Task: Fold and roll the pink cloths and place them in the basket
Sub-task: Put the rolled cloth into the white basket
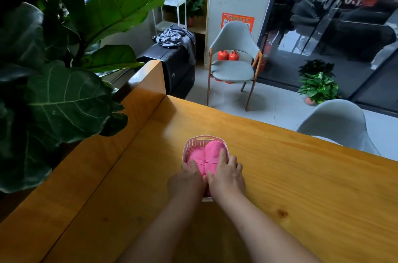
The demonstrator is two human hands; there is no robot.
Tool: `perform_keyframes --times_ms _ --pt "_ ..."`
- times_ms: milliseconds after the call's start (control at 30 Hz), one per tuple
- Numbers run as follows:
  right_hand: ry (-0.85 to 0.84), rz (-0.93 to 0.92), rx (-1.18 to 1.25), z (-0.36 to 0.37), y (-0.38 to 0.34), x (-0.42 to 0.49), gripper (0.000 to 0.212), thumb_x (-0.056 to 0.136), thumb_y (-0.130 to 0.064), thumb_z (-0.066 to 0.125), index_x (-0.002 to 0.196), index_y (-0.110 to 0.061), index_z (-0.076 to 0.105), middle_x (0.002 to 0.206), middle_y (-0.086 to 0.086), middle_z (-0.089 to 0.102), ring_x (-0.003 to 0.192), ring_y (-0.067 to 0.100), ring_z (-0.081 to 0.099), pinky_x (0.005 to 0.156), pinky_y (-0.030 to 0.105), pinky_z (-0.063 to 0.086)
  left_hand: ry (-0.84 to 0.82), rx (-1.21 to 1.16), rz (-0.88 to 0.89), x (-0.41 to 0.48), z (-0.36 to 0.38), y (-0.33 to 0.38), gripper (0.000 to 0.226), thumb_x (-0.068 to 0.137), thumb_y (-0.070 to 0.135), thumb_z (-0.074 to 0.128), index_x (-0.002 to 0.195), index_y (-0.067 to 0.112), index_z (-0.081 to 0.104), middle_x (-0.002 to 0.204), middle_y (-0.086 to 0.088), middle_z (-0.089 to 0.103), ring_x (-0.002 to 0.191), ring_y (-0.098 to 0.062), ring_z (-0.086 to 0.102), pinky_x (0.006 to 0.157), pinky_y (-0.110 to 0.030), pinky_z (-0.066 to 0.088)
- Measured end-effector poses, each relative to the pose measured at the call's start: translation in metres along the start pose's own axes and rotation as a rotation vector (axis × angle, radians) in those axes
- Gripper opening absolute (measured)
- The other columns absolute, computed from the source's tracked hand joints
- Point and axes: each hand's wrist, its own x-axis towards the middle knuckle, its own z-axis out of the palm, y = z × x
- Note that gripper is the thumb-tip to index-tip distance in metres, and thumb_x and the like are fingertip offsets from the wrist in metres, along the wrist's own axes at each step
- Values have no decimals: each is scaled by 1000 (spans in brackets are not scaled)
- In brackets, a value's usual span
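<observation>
On the wooden counter (280,166), near and centre, sits the pink basket (195,139), with the left pink cloth roll (197,156) and the right pink cloth roll (213,150) side by side inside. Left hand (186,181) rests on the left one, right hand (227,176) on the right one. Both grips look loose, fingers fairly straight, pressing down rather than clutching.
</observation>
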Motion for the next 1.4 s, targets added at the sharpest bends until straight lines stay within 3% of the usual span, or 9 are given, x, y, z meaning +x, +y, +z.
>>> perform_keyframes --times_ms 67,200,500,600,700,833,967,1100,1400 --pt "-22 -70 -63 -3 1 1 90 99 -50 60 166 -28 5 150 11 31 131 30 41 105 38 45 -35 47 14 0 -3 -1 63 101 56 48 153 22 35 145 -10 49 116 -31 65 87 -39 51" --pt "-49 -112 -158 -8 2 5 82 98 -49 59 164 -28 16 149 11 28 126 31 46 98 40 49 -154 92 68 2 -14 0 79 98 51 55 164 33 15 152 -11 42 124 -32 61 91 -37 47" --pt "-55 -227 -492 -3 -14 36 53 103 -38 48 151 -14 46 150 7 35 135 31 33 102 44 37 -134 301 172 14 -11 7 90 97 50 59 166 9 16 148 -8 55 126 -28 62 91 -38 49" --pt "-194 -278 -509 -11 -15 48 67 99 -33 61 157 -12 34 162 7 25 145 31 30 108 45 36 -167 317 179 21 -18 3 90 95 57 61 165 14 24 154 -4 50 133 -24 56 93 -37 49" --pt "-310 -303 -437 -19 -9 54 88 97 -34 67 165 -17 12 173 8 1 155 34 23 114 53 36 -138 339 238 28 -31 -5 90 87 72 63 159 29 33 170 -9 20 151 -32 27 112 -43 34" --pt "-299 -370 -472 -9 8 53 100 96 -45 70 168 -21 4 175 3 -13 161 29 -1 128 50 16 -193 266 262 35 -20 -15 111 81 82 61 167 34 10 176 0 -6 161 -36 -7 127 -50 14" --pt "-270 -352 -529 8 10 58 109 92 -50 73 167 -21 0 175 4 -13 161 29 2 128 50 12 -228 220 235 35 -6 -14 119 83 82 61 168 26 -1 176 -4 -14 160 -38 -16 129 -50 9" --pt "-294 -287 -533 11 -1 58 102 97 -40 69 167 -19 -2 175 6 -14 161 34 3 127 55 13 -249 251 249 35 -4 -14 120 85 82 57 168 20 -5 175 -9 -17 157 -43 -22 129 -52 7" --pt "-309 -221 -554 9 8 28 92 102 -30 54 166 -19 -12 172 11 -24 158 39 -17 124 69 2 -266 299 239 32 -12 -5 106 92 74 57 168 32 -5 175 3 -15 159 -39 -19 129 -56 2"
